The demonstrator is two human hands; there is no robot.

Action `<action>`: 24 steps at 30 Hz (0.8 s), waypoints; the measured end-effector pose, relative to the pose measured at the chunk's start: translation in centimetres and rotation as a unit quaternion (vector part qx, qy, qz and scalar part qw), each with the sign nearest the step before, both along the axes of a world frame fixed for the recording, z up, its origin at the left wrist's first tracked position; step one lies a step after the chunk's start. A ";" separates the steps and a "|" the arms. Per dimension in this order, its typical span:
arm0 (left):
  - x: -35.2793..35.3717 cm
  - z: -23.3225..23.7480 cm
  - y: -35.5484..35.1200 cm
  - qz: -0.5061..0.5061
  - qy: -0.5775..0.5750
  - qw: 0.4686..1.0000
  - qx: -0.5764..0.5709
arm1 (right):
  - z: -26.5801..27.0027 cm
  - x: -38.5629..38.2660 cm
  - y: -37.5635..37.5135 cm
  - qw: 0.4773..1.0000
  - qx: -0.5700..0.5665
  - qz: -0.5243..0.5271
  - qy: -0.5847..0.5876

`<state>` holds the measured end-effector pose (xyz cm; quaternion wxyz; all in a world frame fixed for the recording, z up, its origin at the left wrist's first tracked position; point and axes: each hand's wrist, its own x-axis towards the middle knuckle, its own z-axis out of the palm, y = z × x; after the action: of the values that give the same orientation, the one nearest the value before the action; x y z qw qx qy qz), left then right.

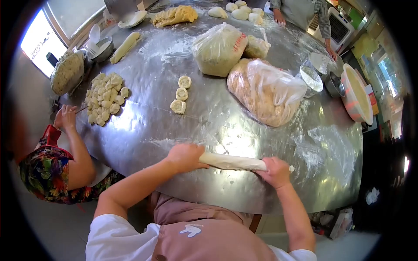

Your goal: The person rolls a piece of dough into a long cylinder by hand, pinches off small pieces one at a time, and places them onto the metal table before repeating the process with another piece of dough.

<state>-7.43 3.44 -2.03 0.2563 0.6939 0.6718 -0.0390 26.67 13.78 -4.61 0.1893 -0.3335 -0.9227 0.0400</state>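
A long pale dough roll (233,162) lies across the front of the metal table (196,130). My left hand (187,158) is closed round its left end, and my right hand (275,171) grips the right end. A small bit of dough (291,168) sits just beyond my right hand. Farther back, three round dough pieces (181,94) stand in a short row. To their right is a large filling mass (261,91) under clear plastic, with a tied plastic bag (219,50) behind it.
Many cut dough pieces (104,98) are heaped at left, near a co-worker's hands (66,116). Another person's hand (279,17) rests at the far edge. Bowls (311,79) and a large basin (357,93) line the right side.
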 end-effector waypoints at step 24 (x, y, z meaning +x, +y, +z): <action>-2.7 -2.6 -1.5 -0.016 0.017 0.991 0.132 | -0.3 0.6 0.4 0.999 -0.040 -0.020 -0.029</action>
<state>-10.16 1.91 -4.60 0.1498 0.7316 0.6642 0.0343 27.28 14.17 -4.94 0.1497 -0.3601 -0.9187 0.0631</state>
